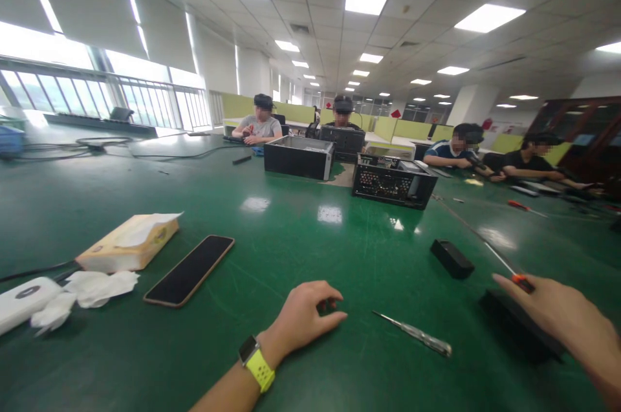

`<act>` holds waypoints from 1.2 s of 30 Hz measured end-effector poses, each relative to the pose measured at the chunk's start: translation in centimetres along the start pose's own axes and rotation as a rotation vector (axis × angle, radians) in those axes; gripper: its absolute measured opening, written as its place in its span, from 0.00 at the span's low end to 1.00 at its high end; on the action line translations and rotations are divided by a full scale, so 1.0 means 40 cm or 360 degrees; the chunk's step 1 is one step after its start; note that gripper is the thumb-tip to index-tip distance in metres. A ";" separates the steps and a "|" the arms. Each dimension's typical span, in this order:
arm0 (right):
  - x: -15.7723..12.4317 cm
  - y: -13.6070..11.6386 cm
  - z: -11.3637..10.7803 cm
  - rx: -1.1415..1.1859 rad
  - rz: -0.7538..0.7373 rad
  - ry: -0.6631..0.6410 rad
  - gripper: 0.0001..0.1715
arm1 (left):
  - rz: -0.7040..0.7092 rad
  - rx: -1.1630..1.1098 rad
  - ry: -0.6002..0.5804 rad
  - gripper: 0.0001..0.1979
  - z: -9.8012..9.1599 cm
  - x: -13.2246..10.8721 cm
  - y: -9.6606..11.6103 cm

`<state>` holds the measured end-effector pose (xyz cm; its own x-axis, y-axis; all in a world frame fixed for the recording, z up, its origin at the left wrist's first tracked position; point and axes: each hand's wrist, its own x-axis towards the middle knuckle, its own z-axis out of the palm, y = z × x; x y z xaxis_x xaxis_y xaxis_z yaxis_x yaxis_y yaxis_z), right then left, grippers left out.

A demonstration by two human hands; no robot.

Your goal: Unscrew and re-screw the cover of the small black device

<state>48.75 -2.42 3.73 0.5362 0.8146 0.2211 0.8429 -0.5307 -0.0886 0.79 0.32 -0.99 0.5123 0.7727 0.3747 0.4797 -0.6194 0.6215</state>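
Note:
My left hand (310, 312), with a yellow-banded watch at the wrist, rests near the table's middle. Its fingers are curled, the thumb stands apart from them, and nothing shows between them. To its right lies a slim screwdriver (417, 334) with a clear handle. On the right side, my right hand (557, 308) is closed around a screwdriver (521, 281) with an orange and black handle, its shaft pointing away and to the left. Below that hand is a blurred black block-like object (509, 328), partly covered by it. A smaller black block (452, 258) lies just beyond.
On the green table (291, 237) lie a phone (190, 271), a tissue pack (130, 244), crumpled tissues (99, 288) and a white device (26, 302). Two computer cases (298, 158) stand farther back. Several people sit beyond. A red-handled screwdriver (519, 205) lies far right.

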 end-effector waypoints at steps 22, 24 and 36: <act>-0.009 -0.368 0.043 0.0165 -0.0578 -0.0270 0.22 | -0.0055 0.0032 -0.0047 0.07 0.005 0.001 0.014; -0.073 -0.430 0.033 0.0271 -0.0820 -0.0289 0.22 | -0.0098 0.0076 0.0025 0.07 0.000 0.001 0.016; -0.160 -0.396 0.047 0.0679 -0.0888 -0.0321 0.18 | -0.0136 0.0276 0.0130 0.36 -0.016 0.012 -0.018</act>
<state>32.06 1.20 1.88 -0.0150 0.9863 0.1642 0.9153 0.0796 -0.3947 0.24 1.21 -0.84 0.4084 0.8278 0.3848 0.6379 -0.5603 0.5284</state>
